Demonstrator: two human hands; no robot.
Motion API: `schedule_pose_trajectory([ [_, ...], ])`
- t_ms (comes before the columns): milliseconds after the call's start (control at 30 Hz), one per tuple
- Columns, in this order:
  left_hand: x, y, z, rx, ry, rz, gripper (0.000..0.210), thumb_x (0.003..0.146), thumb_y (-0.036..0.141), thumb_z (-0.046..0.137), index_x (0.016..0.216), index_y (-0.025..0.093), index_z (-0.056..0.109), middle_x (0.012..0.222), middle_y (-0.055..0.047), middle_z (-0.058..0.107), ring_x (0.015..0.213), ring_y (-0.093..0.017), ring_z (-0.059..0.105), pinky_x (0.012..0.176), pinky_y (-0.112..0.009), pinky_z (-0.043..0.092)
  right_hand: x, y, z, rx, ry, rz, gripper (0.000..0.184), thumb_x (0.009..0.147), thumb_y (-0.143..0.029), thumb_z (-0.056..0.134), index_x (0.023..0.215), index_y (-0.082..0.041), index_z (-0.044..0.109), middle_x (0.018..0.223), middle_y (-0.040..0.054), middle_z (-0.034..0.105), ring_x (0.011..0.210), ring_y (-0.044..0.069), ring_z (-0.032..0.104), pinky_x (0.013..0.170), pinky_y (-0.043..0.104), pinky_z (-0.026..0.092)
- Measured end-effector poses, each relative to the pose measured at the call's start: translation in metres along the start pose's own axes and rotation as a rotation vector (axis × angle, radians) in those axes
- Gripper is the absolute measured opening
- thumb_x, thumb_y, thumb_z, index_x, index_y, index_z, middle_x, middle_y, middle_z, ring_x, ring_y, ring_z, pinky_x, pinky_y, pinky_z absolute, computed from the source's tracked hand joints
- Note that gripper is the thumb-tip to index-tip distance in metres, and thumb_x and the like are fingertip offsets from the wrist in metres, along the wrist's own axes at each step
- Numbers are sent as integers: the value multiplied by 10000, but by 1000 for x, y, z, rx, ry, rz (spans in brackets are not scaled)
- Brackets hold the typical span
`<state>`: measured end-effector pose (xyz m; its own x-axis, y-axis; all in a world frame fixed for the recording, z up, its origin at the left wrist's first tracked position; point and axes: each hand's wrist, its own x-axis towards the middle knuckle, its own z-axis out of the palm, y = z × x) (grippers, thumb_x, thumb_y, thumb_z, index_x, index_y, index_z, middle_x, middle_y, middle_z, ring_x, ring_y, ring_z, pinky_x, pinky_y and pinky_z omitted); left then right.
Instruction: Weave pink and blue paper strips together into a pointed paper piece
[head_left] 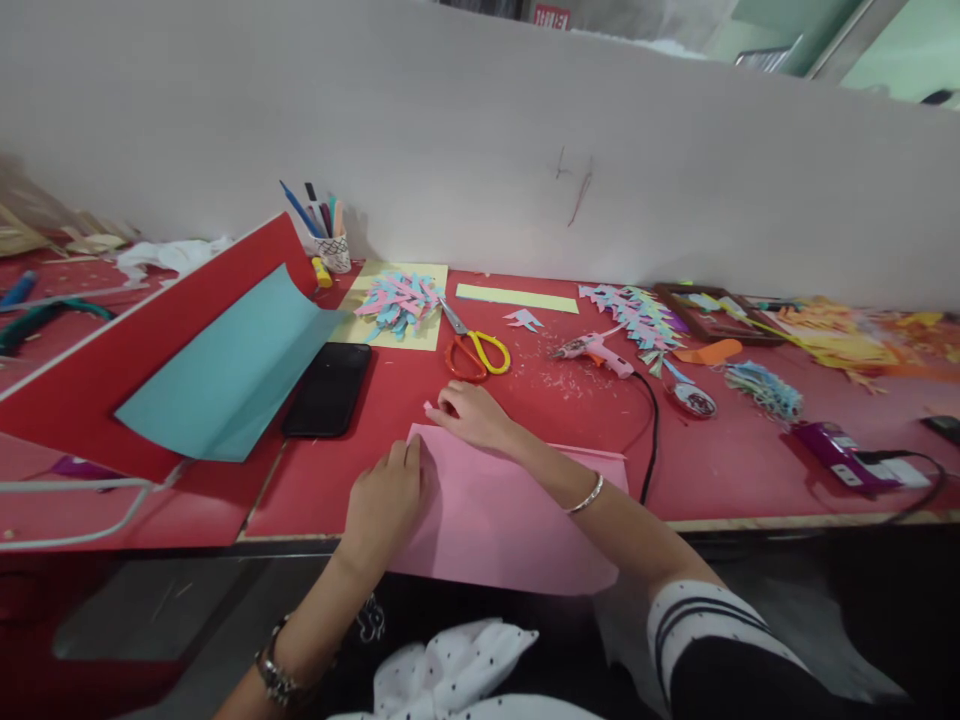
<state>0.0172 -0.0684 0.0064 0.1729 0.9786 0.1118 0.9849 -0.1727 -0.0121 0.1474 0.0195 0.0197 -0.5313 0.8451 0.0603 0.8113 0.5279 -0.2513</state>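
Observation:
A sheet of pink paper (510, 530) lies at the red table's front edge and hangs slightly over it. Its far edge shows a narrow folded or rolled strip at the right. My left hand (386, 495) is closed at the sheet's left edge, fingers bent, thumb hidden. At the far left corner, my right hand (472, 412) has its fingers curled in a pinch on the paper's far edge, and a small pink end sticks out beside the fingertips. Just beyond this hand lie scissors (478, 352) with one red and one yellow handle.
A black phone (328, 390) and a red board (247, 260) with a blue sheet (232, 370) are at left. Fringed paper pieces (401, 300) lie on yellow paper. At right are a pink glue gun (600, 355) with a black cord, a spoon (695, 400) and a purple power strip (840, 455).

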Motion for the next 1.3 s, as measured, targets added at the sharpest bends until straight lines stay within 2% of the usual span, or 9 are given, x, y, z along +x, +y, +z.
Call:
schedule_pose_trajectory([
  [133, 0, -1, 4, 13, -4, 12, 386, 854, 214, 256, 1105, 97, 524, 795, -95, 588, 688, -194, 614, 504, -260, 425, -13, -4, -2, -62, 0, -52, 254, 804, -379, 494, 776, -136, 558, 788, 33, 559, 708, 134, 489, 589, 242, 259],
  [267, 0, -2, 5, 23, 23, 26, 390, 853, 213, 250, 1113, 100, 518, 801, -98, 584, 694, -195, 609, 504, -262, 424, -18, -6, -3, -111, -79, -52, 225, 870, -248, 394, 826, -139, 586, 808, 45, 585, 709, 136, 526, 584, 246, 265],
  [500, 0, -1, 0, 24, -30, 26, 410, 847, 201, 248, 1150, 81, 494, 826, -108, 591, 710, -198, 612, 520, -267, 439, -11, 4, -1, -144, -144, 23, 277, 892, -300, 364, 872, -153, 598, 846, 55, 614, 745, 140, 556, 574, 244, 267],
  [700, 0, -1, -2, 34, -53, 35, 409, 843, 195, 268, 1174, 78, 479, 842, -116, 592, 719, -206, 615, 520, -270, 445, -12, 10, -7, -127, -93, 74, 295, 869, -365, 393, 787, -153, 580, 812, 45, 614, 696, 132, 535, 549, 249, 231],
  [833, 0, 1, -4, 45, -62, 23, 414, 851, 204, 257, 1178, 75, 477, 842, -118, 598, 731, -207, 617, 535, -272, 449, -24, 11, -13, -106, -87, -21, 239, 821, -374, 474, 766, -155, 552, 777, 28, 608, 671, 128, 521, 555, 245, 231],
  [1000, -6, 4, -15, 96, -115, 7, 411, 848, 166, 256, 1162, 30, 484, 830, -130, 610, 739, -213, 614, 588, -292, 456, -29, 7, -12, -188, -143, -139, 216, 893, -242, 361, 865, -153, 556, 849, 47, 614, 759, 133, 548, 563, 244, 255],
  [1100, -9, 3, -16, 115, -60, 10, 376, 837, 181, 307, 1105, 40, 530, 880, -146, 606, 788, -225, 601, 625, -309, 457, -20, 2, -6, -298, -145, -264, 208, 896, -230, 363, 921, -149, 553, 885, 66, 607, 812, 146, 556, 589, 249, 291],
  [1200, -7, 1, -11, 61, 20, 112, 345, 815, 182, 382, 1110, 93, 536, 1002, -135, 591, 879, -224, 572, 663, -305, 461, -9, -3, 0, -341, -121, -364, 205, 898, -217, 357, 953, -152, 543, 889, 67, 601, 824, 151, 562, 604, 253, 319],
  [1300, -4, 1, -5, 5, 53, 155, 327, 816, 192, 397, 1092, 112, 553, 974, -108, 600, 888, -214, 559, 676, -296, 466, -4, -7, 6, -328, -108, -354, 201, 896, -203, 355, 946, -150, 542, 863, 62, 606, 798, 151, 570, 574, 249, 321],
])
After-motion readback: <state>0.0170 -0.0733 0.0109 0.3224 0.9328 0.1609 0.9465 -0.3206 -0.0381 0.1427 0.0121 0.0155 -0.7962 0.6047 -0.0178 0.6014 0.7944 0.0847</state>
